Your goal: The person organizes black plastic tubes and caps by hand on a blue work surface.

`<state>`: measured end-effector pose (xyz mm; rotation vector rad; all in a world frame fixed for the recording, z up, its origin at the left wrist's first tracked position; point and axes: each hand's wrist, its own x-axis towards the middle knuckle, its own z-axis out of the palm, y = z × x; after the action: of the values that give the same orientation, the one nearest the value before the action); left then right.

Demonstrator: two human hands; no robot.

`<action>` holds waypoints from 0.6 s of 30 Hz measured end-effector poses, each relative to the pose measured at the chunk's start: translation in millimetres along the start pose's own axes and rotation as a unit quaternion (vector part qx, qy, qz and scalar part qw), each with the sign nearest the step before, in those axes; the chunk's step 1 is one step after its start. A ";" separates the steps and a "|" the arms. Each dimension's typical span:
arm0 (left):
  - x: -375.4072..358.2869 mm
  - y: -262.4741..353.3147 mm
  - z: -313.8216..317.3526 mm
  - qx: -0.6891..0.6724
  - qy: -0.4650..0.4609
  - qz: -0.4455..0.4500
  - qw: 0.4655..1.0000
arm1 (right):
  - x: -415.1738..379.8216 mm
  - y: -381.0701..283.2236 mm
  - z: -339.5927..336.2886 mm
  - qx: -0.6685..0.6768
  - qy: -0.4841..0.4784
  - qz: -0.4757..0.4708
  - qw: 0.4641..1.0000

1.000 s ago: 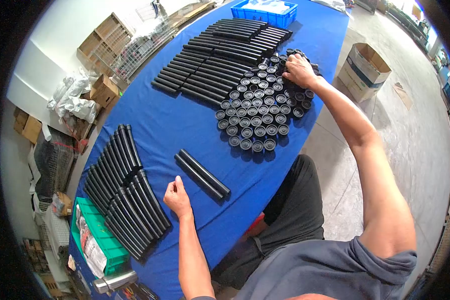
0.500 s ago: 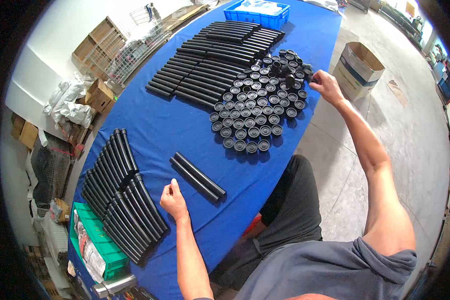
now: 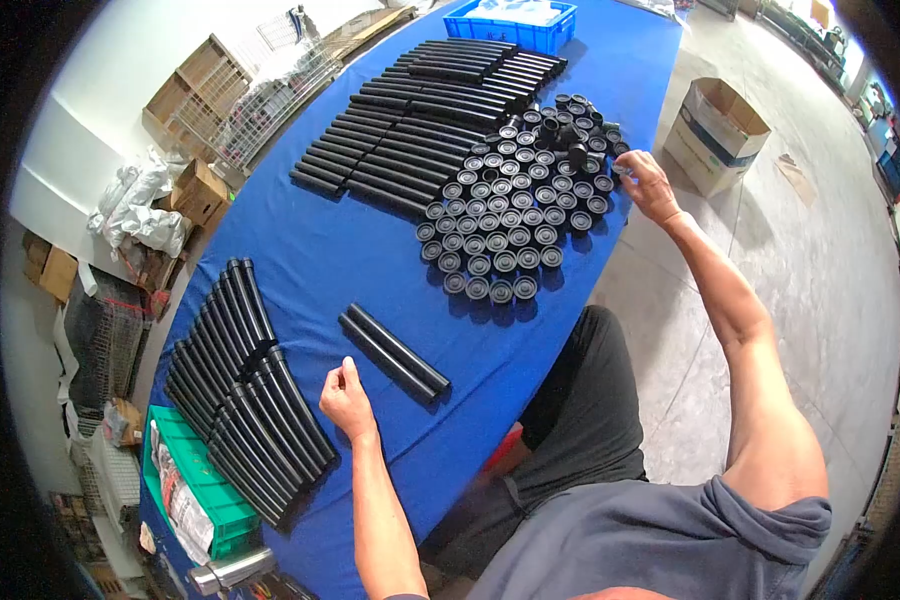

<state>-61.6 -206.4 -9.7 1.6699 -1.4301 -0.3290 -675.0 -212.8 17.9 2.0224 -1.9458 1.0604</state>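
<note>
Round black caps (image 3: 519,236) with ringed faces sat clustered on a blue-draped tabletop (image 3: 310,250), a few tipped toward the far end, while two glossy black tubes (image 3: 400,348) lay side by side, apart from them.

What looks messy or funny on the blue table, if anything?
Most of the round black caps lie flat side by side, but a few darker ones near the right hand look tipped and jumbled, so that bit seems messy. Nothing looks spilled or broken.
</note>
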 end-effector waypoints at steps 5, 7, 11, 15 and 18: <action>0.4 -3.5 4.3 -0.010 0.017 0.023 1.000 | -3.1 10.8 0.0 0.017 -0.032 0.095 0.995; 0.7 -3.5 4.7 -0.009 0.018 0.023 1.000 | -2.8 14.2 2.6 0.029 -0.063 0.107 0.992; 1.0 -6.7 2.3 0.007 0.005 0.009 1.000 | 1.1 13.6 10.7 0.093 -0.057 0.114 0.988; 0.1 -2.0 2.4 0.001 0.012 0.013 1.000 | 5.9 3.6 13.7 0.072 -0.061 0.111 0.989; -0.2 0.5 1.4 0.001 0.013 0.011 1.000 | 16.6 10.9 12.5 0.006 -0.016 0.081 0.997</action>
<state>-62.9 -206.8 -10.2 1.6532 -1.4285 -0.2947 -681.6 -235.0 14.1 1.9266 -2.1555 1.0822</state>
